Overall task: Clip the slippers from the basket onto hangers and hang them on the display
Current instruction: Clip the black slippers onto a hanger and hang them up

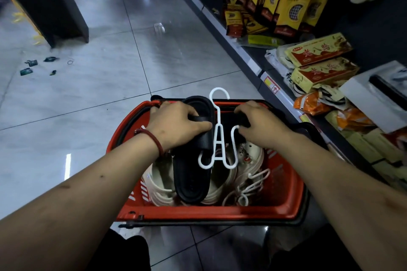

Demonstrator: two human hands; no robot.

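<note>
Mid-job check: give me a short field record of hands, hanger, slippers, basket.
left hand: grips black slipper
right hand: grips second black slipper, mostly hidden
hanger: white, between both slippers, hook pointing away, above basket
basket: red, on floor, holds cream slippers and spare white hangers
stage: clipping, not yet hung

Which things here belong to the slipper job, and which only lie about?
Job: left hand gripping the black slipper; right hand gripping a second black slipper; white hanger; red basket; cream slippers; spare hangers.
Lying about: yellow boxes; orange packets; scraps on the floor.
</note>
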